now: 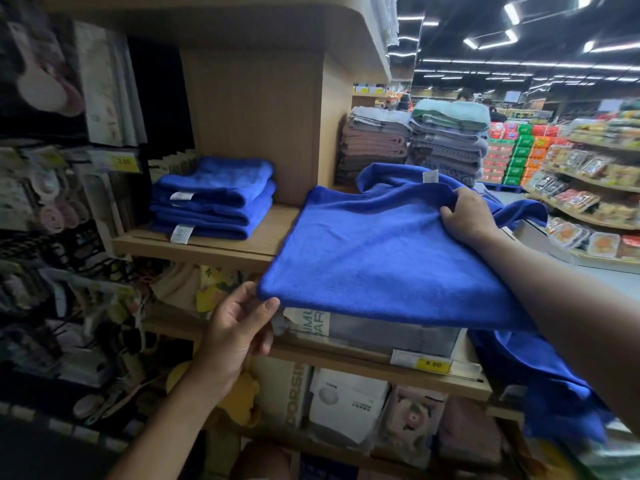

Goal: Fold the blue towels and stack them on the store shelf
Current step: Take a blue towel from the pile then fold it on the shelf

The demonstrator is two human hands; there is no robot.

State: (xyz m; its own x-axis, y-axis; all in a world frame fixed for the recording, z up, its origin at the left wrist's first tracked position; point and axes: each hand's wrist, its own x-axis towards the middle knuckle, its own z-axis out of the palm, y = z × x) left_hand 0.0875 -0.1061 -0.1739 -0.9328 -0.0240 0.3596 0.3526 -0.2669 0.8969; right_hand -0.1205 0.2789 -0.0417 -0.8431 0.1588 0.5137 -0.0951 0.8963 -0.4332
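- A blue towel [388,251] spreads across the centre of the frame, held in the air in front of the wooden shelf [221,245].
- The left hand [239,327] pinches its lower-left corner between thumb and fingers.
- The right hand [467,216] grips the bunched upper-right edge, fingers curled.
- Folded blue towels [214,199] sit stacked on the shelf at centre left, perhaps three.

Wooden shelving [207,249] stands in a store with a dark ceiling and strip lights [509,13].
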